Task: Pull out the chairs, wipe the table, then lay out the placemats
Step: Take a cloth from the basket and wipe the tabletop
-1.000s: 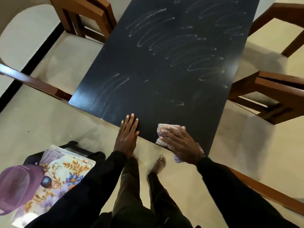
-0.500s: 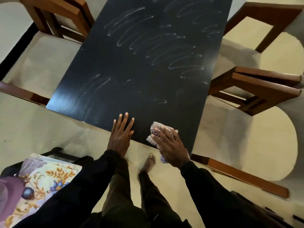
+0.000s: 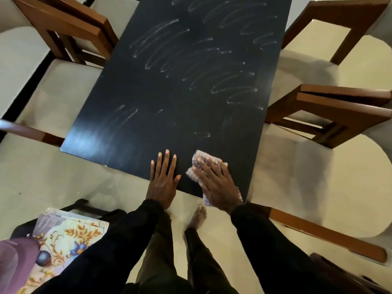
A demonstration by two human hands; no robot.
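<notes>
The black table (image 3: 174, 85) stretches away from me, streaked with pale curved wipe marks. My left hand (image 3: 163, 179) lies flat on its near edge, fingers spread, holding nothing. Just to the right, my right hand (image 3: 218, 183) presses a pale checked cloth (image 3: 198, 164) onto the table's near right corner. A stack of floral placemats (image 3: 70, 236) rests on a dark stool at the lower left, partly hidden by my left sleeve.
Wooden chairs stand pulled back around the table: one at the far left (image 3: 70, 32), two on the right (image 3: 331, 115) (image 3: 339, 20). A chair rail (image 3: 326, 232) runs by my right arm. A purple object (image 3: 12, 262) sits beside the placemats. My bare foot (image 3: 198, 216) is under the table edge.
My view has swung back to the left and slightly closer. Both hands stay at the near edge, the right one still pressing the cloth near the corner.
</notes>
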